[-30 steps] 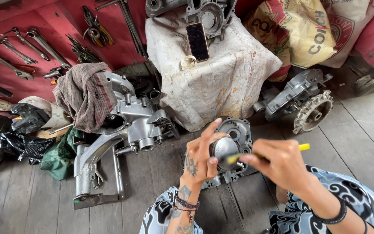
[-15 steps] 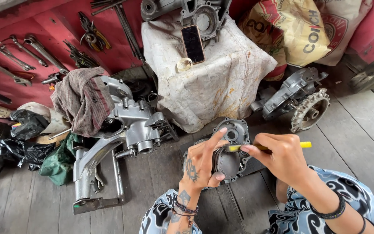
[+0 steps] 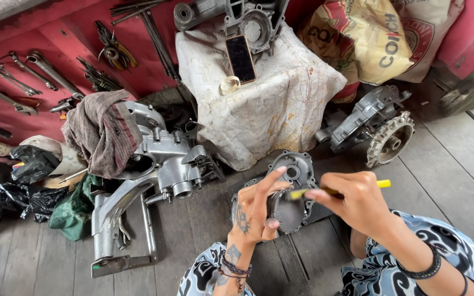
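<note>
Lower centre of frame: left hand (image 3: 256,211) grips a small dark round metal part (image 3: 287,211) upright, while right hand (image 3: 357,200), just right, pinches a yellow-handled tool (image 3: 336,191), long axis level, tip touching the part.

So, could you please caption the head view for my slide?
Left hand holds a round dark part; right hand applies a yellow-handled tool.

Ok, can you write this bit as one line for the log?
left hand: holds round metal part | right hand: works yellow tool on it | below: engine cover on floor
</note>
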